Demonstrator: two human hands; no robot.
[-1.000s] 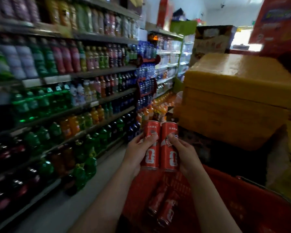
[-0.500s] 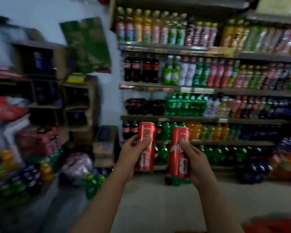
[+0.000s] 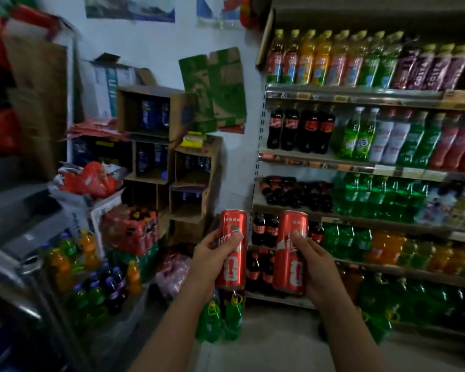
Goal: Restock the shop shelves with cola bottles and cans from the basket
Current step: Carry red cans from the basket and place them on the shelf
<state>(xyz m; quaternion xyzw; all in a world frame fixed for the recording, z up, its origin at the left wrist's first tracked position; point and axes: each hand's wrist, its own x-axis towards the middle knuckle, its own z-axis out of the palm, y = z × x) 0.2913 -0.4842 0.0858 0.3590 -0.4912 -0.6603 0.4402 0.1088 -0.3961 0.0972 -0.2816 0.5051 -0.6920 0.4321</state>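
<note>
Gripping left can (image 3: 232,273), left hand (image 3: 212,263); right hand (image 3: 317,269) grips right can (image 3: 289,269); cans apart.

the left hand (image 3: 212,260) holds one tall red metal can (image 3: 234,269) upright; just right of it, not touching, the right hand (image 3: 317,267) holds a second tall red can (image 3: 287,272). both are before the left end of the grey metal shelf unit (image 3: 360,96) on the right. left of it, stacked open brown cardboard boxes (image 3: 176,114) stand against the wall. two green plastic bottles (image 3: 210,322) stand on the floor below the first can.
</note>
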